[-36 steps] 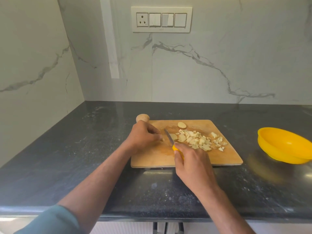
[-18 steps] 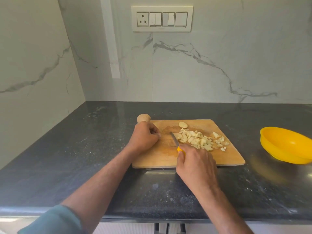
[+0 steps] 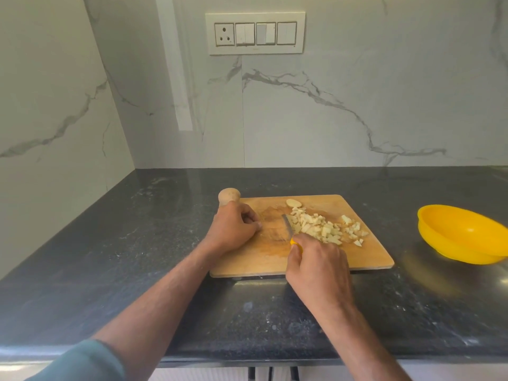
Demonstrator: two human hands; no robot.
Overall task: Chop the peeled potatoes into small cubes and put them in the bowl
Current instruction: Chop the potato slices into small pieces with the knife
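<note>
A wooden cutting board [image 3: 371,251] lies on the dark counter. On its right half sits a pile of small potato cubes [image 3: 321,229], with one pale potato slice [image 3: 293,202] behind it. My right hand [image 3: 319,270] grips a knife by its yellow handle [image 3: 296,243]. The blade [image 3: 287,225] rests on the board against the left edge of the pile. My left hand [image 3: 233,229] rests on the board's left part with its fingers curled, and nothing shows in it. The yellow bowl [image 3: 461,235] stands on the counter to the right of the board, with nothing in it.
A round tan object [image 3: 229,196] sits at the board's back left corner, just behind my left hand. The black counter [image 3: 137,243] meets marble walls at the back and left. A switch panel [image 3: 255,33] is on the back wall.
The knife has moved right, pushing loose pieces into the pile. My left hand has drawn back from the blade and curled up.
</note>
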